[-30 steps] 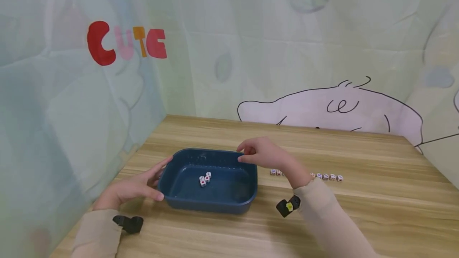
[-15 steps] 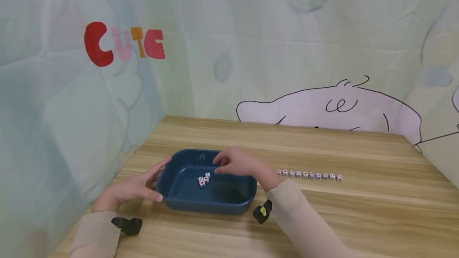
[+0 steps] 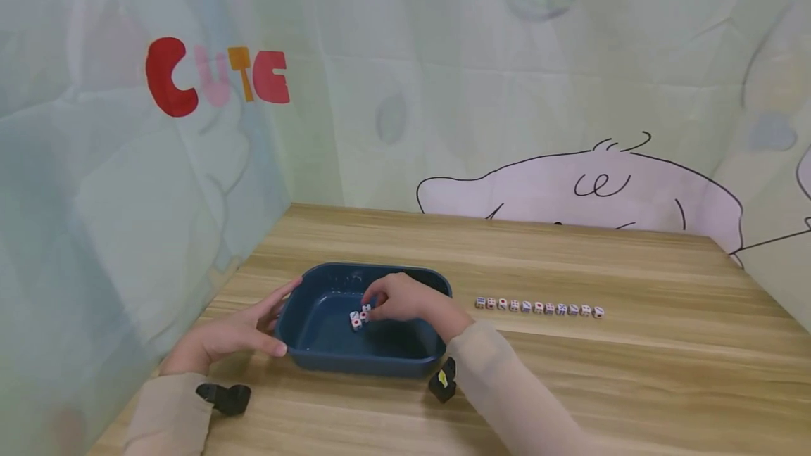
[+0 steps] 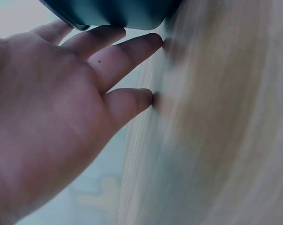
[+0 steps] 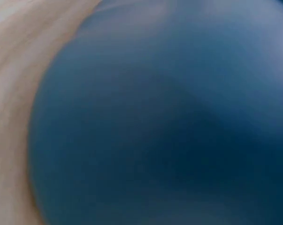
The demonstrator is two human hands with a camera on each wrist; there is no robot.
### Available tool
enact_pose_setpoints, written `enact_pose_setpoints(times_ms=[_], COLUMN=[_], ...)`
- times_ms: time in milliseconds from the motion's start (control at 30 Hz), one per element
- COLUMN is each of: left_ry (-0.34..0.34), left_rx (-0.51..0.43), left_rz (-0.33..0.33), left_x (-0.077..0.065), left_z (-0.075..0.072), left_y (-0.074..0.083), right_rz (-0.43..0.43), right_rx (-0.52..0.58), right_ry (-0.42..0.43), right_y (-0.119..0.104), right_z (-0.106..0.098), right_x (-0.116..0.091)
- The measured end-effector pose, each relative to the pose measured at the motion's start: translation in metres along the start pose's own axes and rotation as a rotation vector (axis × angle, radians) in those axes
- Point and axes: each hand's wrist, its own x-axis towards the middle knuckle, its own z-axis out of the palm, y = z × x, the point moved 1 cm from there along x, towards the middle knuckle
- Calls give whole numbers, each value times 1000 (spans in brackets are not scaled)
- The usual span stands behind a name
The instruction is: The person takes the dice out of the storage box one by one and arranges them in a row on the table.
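Note:
A dark blue rectangular box (image 3: 329,361), without a lid, stands on the wooden table. Inside lies a small cluster of white dice (image 3: 357,324). My left hand (image 3: 231,335) rests against the box's left side, fingers spread; in the left wrist view the fingers (image 4: 127,54) reach along under its dark wall. My right hand (image 3: 400,299) is inside the box, thumb and forefinger parted right at the rearmost die (image 3: 366,308) and partly covering it. The right wrist view shows the box's blurred blue outer wall (image 5: 132,117), with that hand out of sight.
A straight row of several white dice (image 3: 538,307) with red and blue dots lies on the table right of the box. Printed cloth walls (image 3: 355,160) border the table (image 3: 570,385) at the back and left.
My right hand has moved left and down from over the box's right rim to the dice inside, uncovering the whole row. My left hand stays at the box.

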Motion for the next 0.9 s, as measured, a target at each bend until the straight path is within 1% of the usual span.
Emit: enact_pose_setpoints(times_ms=[233,467,567,900], left_ry=[8,-1,-8,-7], left_rx=[13,-6,-10,2], left_rz=[-12,-11,-18,-1], left_x=[1,0,0,0], left_z=[0,0,0,0], left_y=[-2,0,1,-1], right_rz=[56,89,102,125], right_rx=[1,8,20,62], right_ry=[-11,1,2,-3], right_y=[2,4,5,8], right_z=[7,11,12,17], right_x=[5,8,8,12])
